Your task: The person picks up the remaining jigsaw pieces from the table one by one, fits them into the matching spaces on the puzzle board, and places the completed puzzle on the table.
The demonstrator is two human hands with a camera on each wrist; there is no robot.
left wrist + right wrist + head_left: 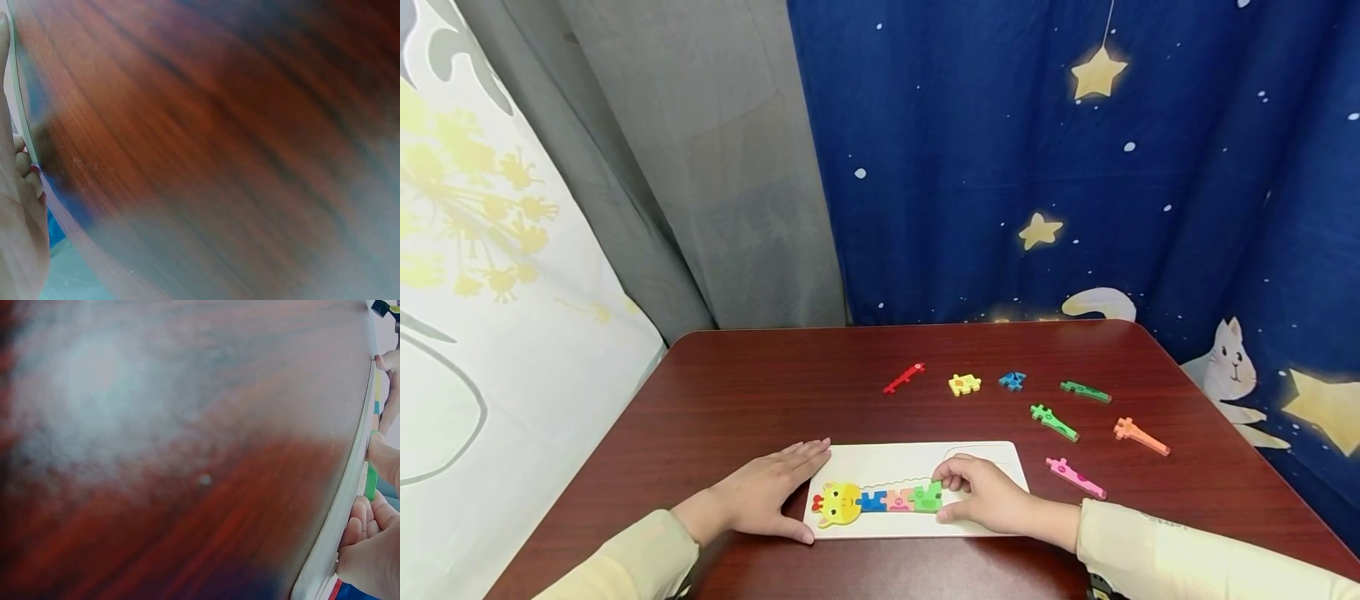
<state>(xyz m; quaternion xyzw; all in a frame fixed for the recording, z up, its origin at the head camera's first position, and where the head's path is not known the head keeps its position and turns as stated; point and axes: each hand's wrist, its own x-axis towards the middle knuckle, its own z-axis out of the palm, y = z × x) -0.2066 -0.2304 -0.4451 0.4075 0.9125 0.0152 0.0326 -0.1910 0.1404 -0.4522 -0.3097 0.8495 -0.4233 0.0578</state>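
The left hand (771, 492), fingers straight, touches the white board (887, 458). Over the board, the right hand (991, 497) pinches the green piece (927, 499). Only the head view shows the loose pink piece (1077, 478) near that hand.

yellow animal head (840, 505), green piece (927, 498)

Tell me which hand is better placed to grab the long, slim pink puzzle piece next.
Likely the right hand, once it releases the blocky green puzzle piece: the long, slim pink puzzle piece lies near its wrist. The left hand rests at the left end of the flat white rectangular board.
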